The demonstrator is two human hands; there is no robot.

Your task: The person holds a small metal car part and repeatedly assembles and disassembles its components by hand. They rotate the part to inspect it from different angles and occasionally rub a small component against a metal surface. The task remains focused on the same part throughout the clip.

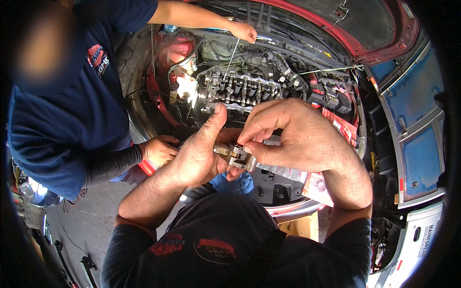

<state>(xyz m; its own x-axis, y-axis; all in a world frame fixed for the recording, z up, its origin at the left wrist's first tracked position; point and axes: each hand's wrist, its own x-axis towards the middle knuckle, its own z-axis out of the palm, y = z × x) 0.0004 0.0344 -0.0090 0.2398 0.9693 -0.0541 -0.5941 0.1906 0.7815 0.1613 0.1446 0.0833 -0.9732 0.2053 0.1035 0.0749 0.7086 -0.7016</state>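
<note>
Two bare hands [198,159] [298,137] (wearer's), one metal part [237,156] held

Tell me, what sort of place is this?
It looks like a car repair shop. There's a raised red car hood with a dark underside, an opened silver metal engine with its insides showing, and a small threaded grey metal part in the person's left hand and right hand.

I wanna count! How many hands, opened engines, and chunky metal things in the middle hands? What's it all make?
Hands: 4 (left hand, right hand, co-worker's upper hand, co-worker's lower hand)
Opened engine: 1
Metal thing: 1
Total: 6
</note>
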